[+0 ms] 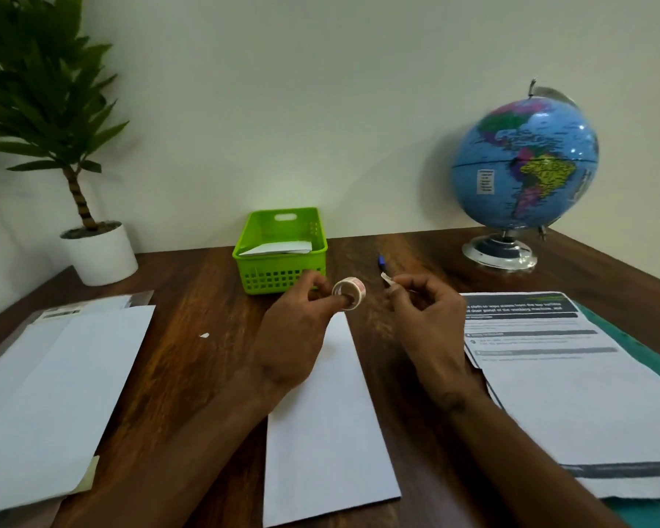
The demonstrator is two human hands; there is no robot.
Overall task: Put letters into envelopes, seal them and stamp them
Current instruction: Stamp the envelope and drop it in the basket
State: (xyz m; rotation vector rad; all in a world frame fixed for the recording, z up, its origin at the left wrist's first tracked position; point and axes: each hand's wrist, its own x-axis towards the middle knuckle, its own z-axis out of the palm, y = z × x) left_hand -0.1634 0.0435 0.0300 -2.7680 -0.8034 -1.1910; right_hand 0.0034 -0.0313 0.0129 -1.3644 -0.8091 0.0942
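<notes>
Two hands raised over the white envelope (328, 413) lying flat mid-table: left hand (294, 337) with fingers closed round a small stamp roll (348, 292), right hand (423, 318) pinching one torn-off stamp (386, 278) between thumb and forefinger, printed letters (572, 394) stacked to the right, green basket (281, 253) behind.

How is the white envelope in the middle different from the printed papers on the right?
The middle envelope is blank and narrow; the printed papers carry dark bars and text and are wider. The envelope is single; the papers are stacked, on something green. Both lie flat on the wooden table.
</notes>
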